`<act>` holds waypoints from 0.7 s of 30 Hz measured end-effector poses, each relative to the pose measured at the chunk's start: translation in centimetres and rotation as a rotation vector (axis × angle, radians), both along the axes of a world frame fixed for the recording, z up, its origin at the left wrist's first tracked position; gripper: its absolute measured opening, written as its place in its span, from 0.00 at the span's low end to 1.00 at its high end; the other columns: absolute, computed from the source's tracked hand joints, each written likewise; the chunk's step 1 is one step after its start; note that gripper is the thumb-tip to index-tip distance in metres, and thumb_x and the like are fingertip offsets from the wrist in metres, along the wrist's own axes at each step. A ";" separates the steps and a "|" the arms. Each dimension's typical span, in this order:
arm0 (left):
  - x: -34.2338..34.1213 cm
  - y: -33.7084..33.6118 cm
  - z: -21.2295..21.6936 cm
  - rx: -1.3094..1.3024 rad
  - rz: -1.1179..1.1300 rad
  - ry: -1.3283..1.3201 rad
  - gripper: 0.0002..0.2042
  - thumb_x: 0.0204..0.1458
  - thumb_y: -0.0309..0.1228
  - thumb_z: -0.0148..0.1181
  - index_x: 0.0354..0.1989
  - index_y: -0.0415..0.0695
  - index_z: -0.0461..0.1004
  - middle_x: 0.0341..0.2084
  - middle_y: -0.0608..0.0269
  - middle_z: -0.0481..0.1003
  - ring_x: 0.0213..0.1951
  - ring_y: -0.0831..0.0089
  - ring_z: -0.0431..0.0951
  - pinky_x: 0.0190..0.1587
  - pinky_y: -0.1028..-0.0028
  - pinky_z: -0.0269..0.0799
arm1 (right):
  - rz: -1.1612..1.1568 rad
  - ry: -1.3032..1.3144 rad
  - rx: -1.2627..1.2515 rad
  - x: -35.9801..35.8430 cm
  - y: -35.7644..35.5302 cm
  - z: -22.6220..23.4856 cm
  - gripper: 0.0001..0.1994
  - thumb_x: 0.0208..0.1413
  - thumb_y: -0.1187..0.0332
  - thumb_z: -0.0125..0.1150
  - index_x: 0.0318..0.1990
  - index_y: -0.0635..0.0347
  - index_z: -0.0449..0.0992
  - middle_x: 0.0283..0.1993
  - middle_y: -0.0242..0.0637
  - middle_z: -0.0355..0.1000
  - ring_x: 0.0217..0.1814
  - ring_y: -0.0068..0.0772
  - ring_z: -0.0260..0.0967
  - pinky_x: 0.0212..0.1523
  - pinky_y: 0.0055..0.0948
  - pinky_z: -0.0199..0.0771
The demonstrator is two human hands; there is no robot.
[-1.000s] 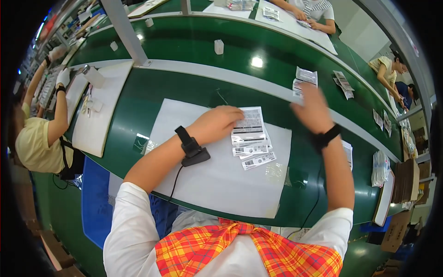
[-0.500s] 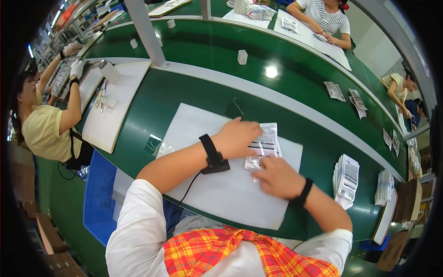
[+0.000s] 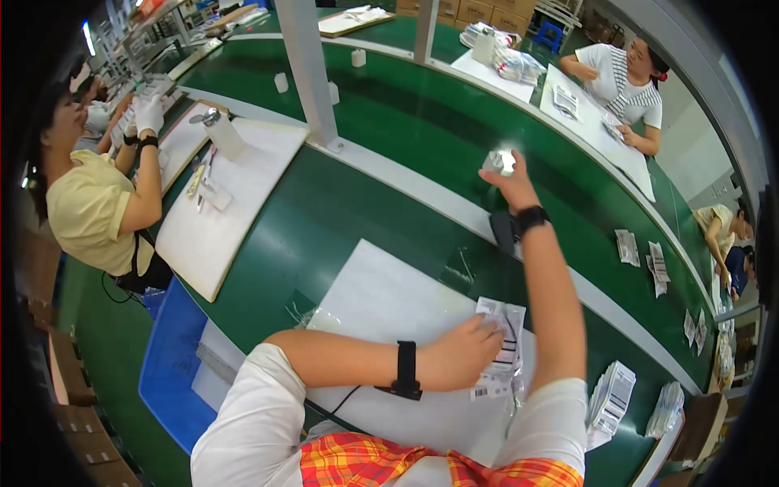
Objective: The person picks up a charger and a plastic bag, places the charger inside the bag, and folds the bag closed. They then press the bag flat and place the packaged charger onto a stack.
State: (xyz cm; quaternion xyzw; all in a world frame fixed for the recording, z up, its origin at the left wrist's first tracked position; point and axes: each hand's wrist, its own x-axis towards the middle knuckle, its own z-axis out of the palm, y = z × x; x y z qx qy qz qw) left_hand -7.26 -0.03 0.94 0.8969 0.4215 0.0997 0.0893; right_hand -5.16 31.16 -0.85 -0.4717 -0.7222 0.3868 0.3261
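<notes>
Your left hand (image 3: 464, 355) lies palm down on a small pile of clear labelled packets (image 3: 503, 345), fingers spread and pressing rather than gripping; the pile sits on the white mat (image 3: 381, 308) just in front of you. Farther right, your right hand (image 3: 510, 180) is stretched out over the green conveyor belt (image 3: 422, 122), fingers closed around a small pale packet (image 3: 497, 161) (glare hides its detail). A bound stack of packets (image 3: 613, 398) lies at the mat's right end.
</notes>
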 end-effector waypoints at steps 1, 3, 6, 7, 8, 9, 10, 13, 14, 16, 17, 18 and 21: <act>0.4 0.2 -0.2 0.018 -0.004 0.010 0.28 0.50 0.40 0.60 0.57 0.37 0.69 0.62 0.48 0.64 0.64 0.51 0.61 0.66 0.53 0.53 | -0.038 0.065 -0.097 -1.1 2.4 -1.8 0.47 0.43 0.58 0.74 0.70 0.60 0.54 0.65 0.49 0.62 0.62 0.50 0.65 0.63 0.39 0.63; 1.3 1.0 -1.1 -0.008 -0.026 -0.102 0.24 0.47 0.34 0.59 0.53 0.37 0.71 0.58 0.47 0.66 0.61 0.52 0.63 0.63 0.51 0.55 | -0.185 0.009 -0.007 -0.8 5.7 -5.6 0.45 0.46 0.60 0.73 0.69 0.59 0.52 0.64 0.50 0.62 0.59 0.51 0.67 0.61 0.40 0.66; 0.1 0.7 -1.4 -0.020 -0.005 -0.106 0.21 0.47 0.30 0.57 0.51 0.37 0.73 0.56 0.45 0.68 0.60 0.51 0.64 0.61 0.51 0.58 | -0.295 0.353 -0.187 -1.9 3.3 -4.2 0.39 0.50 0.65 0.69 0.66 0.59 0.53 0.60 0.49 0.64 0.53 0.47 0.70 0.56 0.40 0.71; -0.1 0.6 -1.4 -0.006 -0.003 -0.076 0.19 0.48 0.29 0.56 0.51 0.37 0.72 0.56 0.45 0.68 0.61 0.51 0.64 0.61 0.52 0.59 | -0.283 0.740 -0.426 -1.3 1.8 -2.7 0.34 0.52 0.67 0.66 0.64 0.59 0.55 0.57 0.47 0.65 0.49 0.44 0.72 0.52 0.40 0.74; -0.2 0.4 -1.4 0.006 -0.007 -0.049 0.18 0.50 0.28 0.54 0.50 0.37 0.72 0.56 0.44 0.68 0.61 0.50 0.65 0.60 0.53 0.60 | -0.282 0.745 -0.418 -0.1 0.1 -1.3 0.34 0.52 0.67 0.66 0.64 0.59 0.55 0.57 0.47 0.65 0.49 0.44 0.72 0.52 0.40 0.74; 0.1 0.5 -1.6 0.019 -0.022 -0.055 0.18 0.50 0.28 0.54 0.50 0.37 0.72 0.56 0.44 0.68 0.61 0.50 0.65 0.60 0.53 0.60 | -0.206 0.823 -0.442 2.4 -1.8 0.0 0.29 0.53 0.69 0.64 0.61 0.58 0.57 0.55 0.45 0.65 0.48 0.40 0.72 0.50 0.38 0.75; 0.1 0.5 -2.1 0.052 -0.017 -0.071 0.18 0.50 0.28 0.54 0.50 0.38 0.73 0.55 0.44 0.69 0.60 0.50 0.65 0.60 0.53 0.61 | -0.136 0.900 -0.467 5.0 -3.9 1.0 0.25 0.55 0.71 0.62 0.58 0.56 0.59 0.53 0.43 0.66 0.47 0.36 0.72 0.48 0.37 0.76; -0.3 0.3 -2.0 0.103 -0.040 -0.107 0.17 0.50 0.28 0.54 0.49 0.40 0.74 0.54 0.45 0.70 0.59 0.49 0.66 0.58 0.52 0.62 | 0.036 0.844 -0.373 12.7 -11.0 2.3 0.24 0.56 0.70 0.61 0.59 0.55 0.61 0.54 0.42 0.66 0.47 0.37 0.72 0.48 0.33 0.76; -0.6 0.5 -1.2 0.111 -0.036 -0.031 0.17 0.49 0.28 0.55 0.48 0.41 0.74 0.53 0.46 0.70 0.57 0.49 0.69 0.56 0.53 0.65 | 0.118 0.619 -0.384 14.7 -13.5 2.8 0.24 0.55 0.70 0.62 0.59 0.56 0.61 0.53 0.42 0.66 0.47 0.36 0.72 0.49 0.30 0.75; -0.3 0.9 0.3 0.117 -0.050 0.039 0.16 0.49 0.28 0.55 0.48 0.42 0.75 0.52 0.47 0.71 0.55 0.49 0.71 0.55 0.54 0.68 | 0.177 0.392 -0.395 17.4 -17.0 4.3 0.24 0.55 0.70 0.63 0.59 0.57 0.62 0.53 0.41 0.66 0.47 0.35 0.71 0.49 0.28 0.74; 0.1 1.1 0.8 0.044 -0.029 0.062 0.15 0.49 0.28 0.56 0.47 0.41 0.75 0.51 0.47 0.72 0.53 0.50 0.73 0.52 0.56 0.70 | 0.252 0.178 -0.171 18.2 -18.6 4.9 0.25 0.54 0.71 0.64 0.58 0.58 0.63 0.53 0.41 0.67 0.47 0.33 0.71 0.50 0.27 0.74; 0.3 1.3 1.2 -0.032 -0.005 0.087 0.15 0.48 0.27 0.56 0.46 0.40 0.75 0.51 0.47 0.72 0.51 0.51 0.74 0.50 0.58 0.72 | 0.328 -0.040 0.047 18.8 -20.1 5.2 0.25 0.53 0.71 0.65 0.58 0.59 0.63 0.53 0.41 0.67 0.47 0.32 0.71 0.50 0.26 0.73; 2.2 2.0 1.1 -0.105 0.034 0.160 0.14 0.48 0.27 0.57 0.44 0.37 0.74 0.49 0.45 0.73 0.46 0.53 0.77 0.44 0.62 0.76 | 0.334 -0.135 0.087 19.8 -22.8 5.0 0.27 0.52 0.72 0.67 0.58 0.61 0.63 0.52 0.40 0.68 0.48 0.30 0.71 0.50 0.25 0.72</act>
